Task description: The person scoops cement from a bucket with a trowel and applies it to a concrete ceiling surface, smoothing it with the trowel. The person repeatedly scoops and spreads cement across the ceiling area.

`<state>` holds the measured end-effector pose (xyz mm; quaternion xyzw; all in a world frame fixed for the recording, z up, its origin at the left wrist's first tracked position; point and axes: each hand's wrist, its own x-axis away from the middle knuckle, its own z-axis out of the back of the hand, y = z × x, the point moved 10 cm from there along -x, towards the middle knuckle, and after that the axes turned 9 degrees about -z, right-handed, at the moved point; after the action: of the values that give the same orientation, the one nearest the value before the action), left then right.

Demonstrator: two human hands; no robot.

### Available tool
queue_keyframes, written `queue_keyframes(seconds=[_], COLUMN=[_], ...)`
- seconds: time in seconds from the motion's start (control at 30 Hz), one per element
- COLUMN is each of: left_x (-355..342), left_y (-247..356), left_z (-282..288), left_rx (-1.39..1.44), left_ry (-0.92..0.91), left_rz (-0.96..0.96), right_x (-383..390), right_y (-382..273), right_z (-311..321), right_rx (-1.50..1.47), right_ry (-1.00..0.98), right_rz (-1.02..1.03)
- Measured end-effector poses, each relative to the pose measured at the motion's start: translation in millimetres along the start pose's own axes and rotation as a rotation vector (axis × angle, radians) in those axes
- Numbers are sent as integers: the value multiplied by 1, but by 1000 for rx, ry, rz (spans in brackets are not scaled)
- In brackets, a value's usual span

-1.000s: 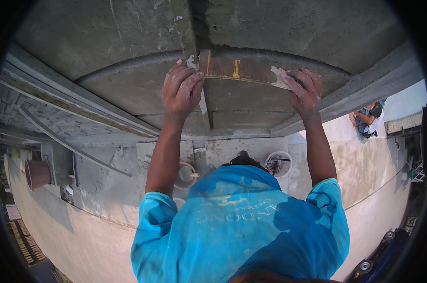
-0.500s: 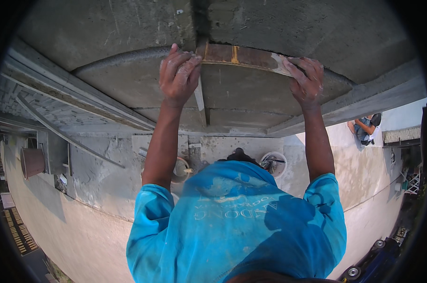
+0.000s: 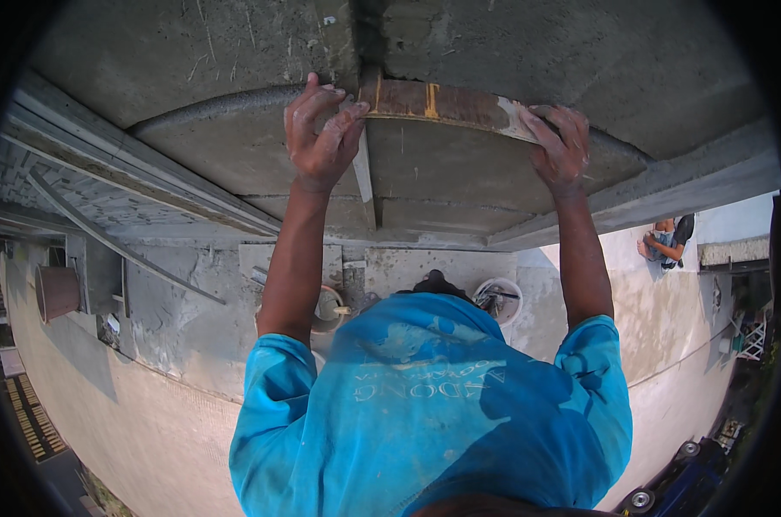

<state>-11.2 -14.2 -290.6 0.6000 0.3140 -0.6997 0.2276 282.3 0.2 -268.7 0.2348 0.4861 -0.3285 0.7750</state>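
A narrow brown wooden board [image 3: 403,100] with yellow marks lies against the grey cement wall [image 3: 528,47], along a curved recessed groove [image 3: 227,102]. My right hand [image 3: 563,148] is closed over the board's right end, fingers curled along its top edge. At the other end my left hand [image 3: 321,133] has its fingers apart. One of its fingertips meets or nearly meets the board's left end; the rest are off it. Both hands are smeared with pale cement. A vertical groove [image 3: 370,39] runs up the wall above the board.
Ledges [image 3: 149,164] flank the wall panel on both sides. Below stand a bucket [image 3: 328,308] and a white bucket [image 3: 499,300] holding tools. A long curved-looking strip [image 3: 119,241] leans at left. Another person [image 3: 668,241] sits far right.
My left hand has shifted slightly left, and its fingers have spread away from the board. My right hand and the board have hardly moved.
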Motion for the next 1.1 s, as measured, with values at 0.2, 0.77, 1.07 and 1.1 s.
queue_keyframes(seconds=[0.2,0.77,1.07,1.1], left_x=[-3,3,7,8], left_y=[-1,-10,-11,-11], left_z=[2,-7,-12,-12], left_rx=[-53,76,94,92], left_ry=[0,-48,-53,-51], left_rz=[-27,5,-28,-23], right_x=[-3,-2,6,5], right_y=[2,-1,-1,-2], right_z=[-1,-2,-3,-3], right_rx=[-8,-22,63,64], right_ry=[-31,-5,-17,-18], right_rz=[67,45,51,58])
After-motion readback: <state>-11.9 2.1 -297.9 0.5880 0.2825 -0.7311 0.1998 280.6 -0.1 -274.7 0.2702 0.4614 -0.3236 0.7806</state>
